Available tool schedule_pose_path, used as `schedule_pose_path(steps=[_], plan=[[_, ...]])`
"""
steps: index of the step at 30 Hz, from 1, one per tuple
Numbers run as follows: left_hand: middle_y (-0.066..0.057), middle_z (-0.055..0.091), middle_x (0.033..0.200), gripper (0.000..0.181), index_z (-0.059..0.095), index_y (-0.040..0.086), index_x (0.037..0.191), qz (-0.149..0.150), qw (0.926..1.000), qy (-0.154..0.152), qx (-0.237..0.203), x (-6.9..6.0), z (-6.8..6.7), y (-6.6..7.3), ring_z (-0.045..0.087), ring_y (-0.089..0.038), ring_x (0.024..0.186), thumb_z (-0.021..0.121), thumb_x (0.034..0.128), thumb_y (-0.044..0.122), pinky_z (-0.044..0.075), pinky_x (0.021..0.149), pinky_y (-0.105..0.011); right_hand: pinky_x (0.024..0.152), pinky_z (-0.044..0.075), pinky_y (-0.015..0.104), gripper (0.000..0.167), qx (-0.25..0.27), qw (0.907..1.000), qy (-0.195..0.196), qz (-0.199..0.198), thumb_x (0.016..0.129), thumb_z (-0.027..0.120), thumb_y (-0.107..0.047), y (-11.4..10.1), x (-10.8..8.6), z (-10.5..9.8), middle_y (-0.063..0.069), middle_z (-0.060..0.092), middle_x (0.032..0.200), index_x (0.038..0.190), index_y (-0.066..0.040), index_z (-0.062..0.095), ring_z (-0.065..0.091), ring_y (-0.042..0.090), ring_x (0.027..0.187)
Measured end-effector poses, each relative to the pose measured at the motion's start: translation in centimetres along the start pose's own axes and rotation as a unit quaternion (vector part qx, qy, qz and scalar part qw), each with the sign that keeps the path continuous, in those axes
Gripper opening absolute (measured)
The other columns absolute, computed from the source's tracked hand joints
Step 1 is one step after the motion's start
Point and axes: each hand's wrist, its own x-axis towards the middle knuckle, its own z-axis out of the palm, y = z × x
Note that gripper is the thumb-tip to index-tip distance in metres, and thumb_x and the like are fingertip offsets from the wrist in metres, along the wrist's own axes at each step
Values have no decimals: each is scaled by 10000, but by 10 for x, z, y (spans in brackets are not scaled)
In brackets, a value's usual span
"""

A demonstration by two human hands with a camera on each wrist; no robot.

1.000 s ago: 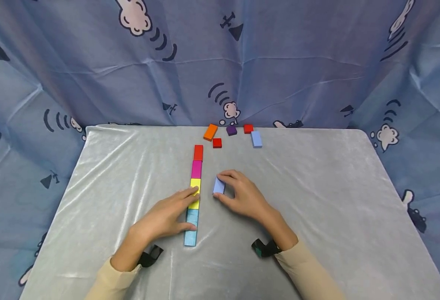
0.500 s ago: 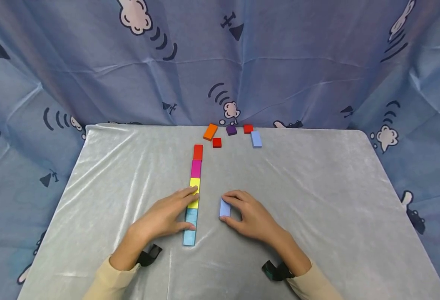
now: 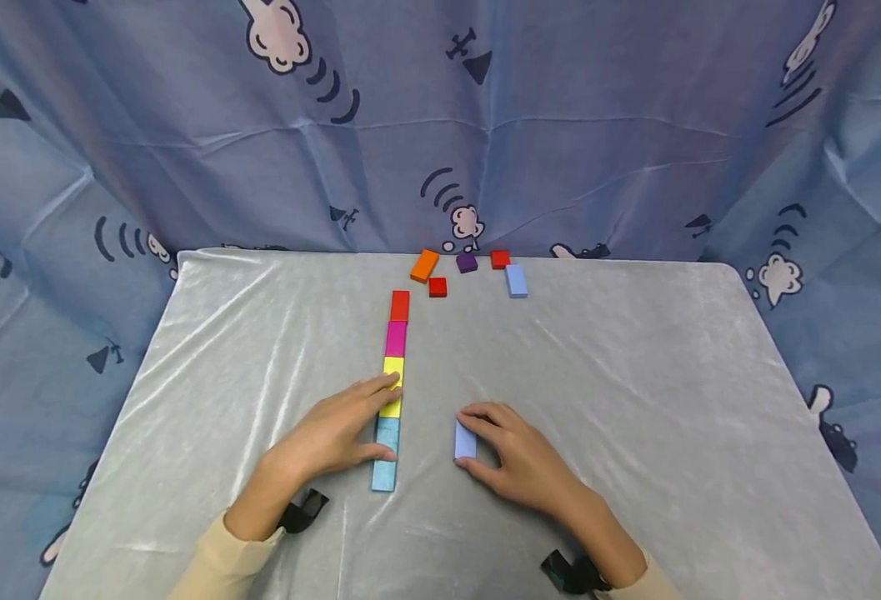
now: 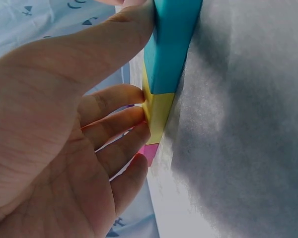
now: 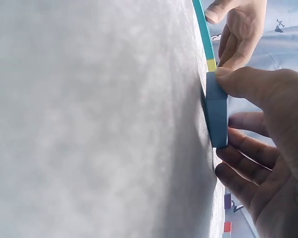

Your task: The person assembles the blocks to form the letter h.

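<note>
The left hand (image 3: 332,429) lies relaxed, fingertips on a yellow block (image 3: 390,409), thumb on a teal block (image 3: 387,433). The right hand (image 3: 518,454) pinches a blue block (image 3: 465,441).

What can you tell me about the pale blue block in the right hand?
The pale blue block is a plain, smooth-looking oblong, its material unclear. The right hand pinches it lengthwise, thumb on the near end, fingers at the far one. It is right of the coloured row, apart from it; contact with the grey cloth cannot be judged.
</note>
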Motion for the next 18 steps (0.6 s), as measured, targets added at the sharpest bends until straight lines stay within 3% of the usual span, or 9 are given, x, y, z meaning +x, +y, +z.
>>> schedule_pose_path(steps=[18], plan=[[-170,466,1654,817,543,-6,1514,47,10000,-5,10,0,1,-1,462,-322,1542,893,853,325,365,1294,-477,1029,593,415,599,-295,9983,239,-438,860,892,-321,2,-13,-1,49,675,1358,1362,-48,712,647,219,1272]])
